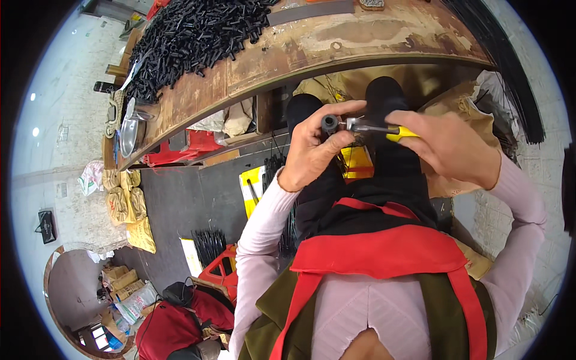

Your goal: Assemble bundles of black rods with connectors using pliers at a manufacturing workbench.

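My left hand point(312, 150) pinches a short black tube point(330, 124) between thumb and fingers, just below the edge of the workbench. My right hand point(453, 147) grips pliers with yellow handles point(397, 133); their metal jaws point(355, 125) meet the end of the tube. Both hands are held over my lap, above my black trousers and red apron point(384, 252).
A worn wooden workbench point(336, 45) curves across the top, with a heap of several black tubes point(192, 36) on its left part. A bundle of thin black rods point(510, 72) lies at the right. Sacks point(129, 207), boxes and red stools point(219, 270) stand on the dark floor at left.
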Motion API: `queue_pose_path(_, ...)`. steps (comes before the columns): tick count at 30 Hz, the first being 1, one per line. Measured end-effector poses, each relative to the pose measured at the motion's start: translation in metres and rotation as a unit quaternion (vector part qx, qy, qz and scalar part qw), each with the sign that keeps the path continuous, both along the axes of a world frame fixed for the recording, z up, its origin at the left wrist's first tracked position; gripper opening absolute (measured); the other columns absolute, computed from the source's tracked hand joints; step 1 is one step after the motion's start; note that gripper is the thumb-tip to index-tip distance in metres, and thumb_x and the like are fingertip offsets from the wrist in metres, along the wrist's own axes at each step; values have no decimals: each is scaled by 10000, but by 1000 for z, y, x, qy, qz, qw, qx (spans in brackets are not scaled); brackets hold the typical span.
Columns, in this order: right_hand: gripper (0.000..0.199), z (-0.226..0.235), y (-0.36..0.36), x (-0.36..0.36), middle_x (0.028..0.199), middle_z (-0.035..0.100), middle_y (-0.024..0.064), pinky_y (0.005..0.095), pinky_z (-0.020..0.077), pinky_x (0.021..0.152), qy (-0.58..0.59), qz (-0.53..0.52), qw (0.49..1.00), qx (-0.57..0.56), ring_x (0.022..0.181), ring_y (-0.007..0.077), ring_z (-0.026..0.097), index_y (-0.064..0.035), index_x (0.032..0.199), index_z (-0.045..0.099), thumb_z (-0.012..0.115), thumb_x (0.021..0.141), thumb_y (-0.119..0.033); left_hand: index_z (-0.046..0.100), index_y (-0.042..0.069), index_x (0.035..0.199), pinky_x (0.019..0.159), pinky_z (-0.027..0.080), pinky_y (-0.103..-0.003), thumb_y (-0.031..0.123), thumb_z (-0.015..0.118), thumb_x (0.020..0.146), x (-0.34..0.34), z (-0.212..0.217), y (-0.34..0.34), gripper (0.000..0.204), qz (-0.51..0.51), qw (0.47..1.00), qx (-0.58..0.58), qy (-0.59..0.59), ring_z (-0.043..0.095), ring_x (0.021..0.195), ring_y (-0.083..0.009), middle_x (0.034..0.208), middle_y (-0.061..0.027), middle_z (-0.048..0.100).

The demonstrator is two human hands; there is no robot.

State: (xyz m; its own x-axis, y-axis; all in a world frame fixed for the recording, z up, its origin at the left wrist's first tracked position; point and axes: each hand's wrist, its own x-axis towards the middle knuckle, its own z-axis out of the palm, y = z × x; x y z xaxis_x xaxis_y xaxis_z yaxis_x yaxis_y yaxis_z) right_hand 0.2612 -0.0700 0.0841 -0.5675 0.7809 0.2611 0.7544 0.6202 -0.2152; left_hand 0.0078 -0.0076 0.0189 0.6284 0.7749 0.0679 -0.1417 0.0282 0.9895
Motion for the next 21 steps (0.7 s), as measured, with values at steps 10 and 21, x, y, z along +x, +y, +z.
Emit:
queue_pose_path(10,391,-29,-7,-9,961,555,162,313,480,679,123,-34,991,-26,874,300,602,-6,1187,479,628,835,-88,578,2,1280,702,378,-208,405,687,894,-1,-7,3,569,-30,999,15,-2,477,802,-56,957,15,582)
queue_pose_path(21,312,-57,2,-18,627,575,87,271,424,487,330,13,925,-187,509,152,577,-17,1167,482,568,902,-156,595,1,1172,635,371,-176,559,643,876,-6,-6,5,634,-22,998,62,3,464,716,-42,856,15,532)
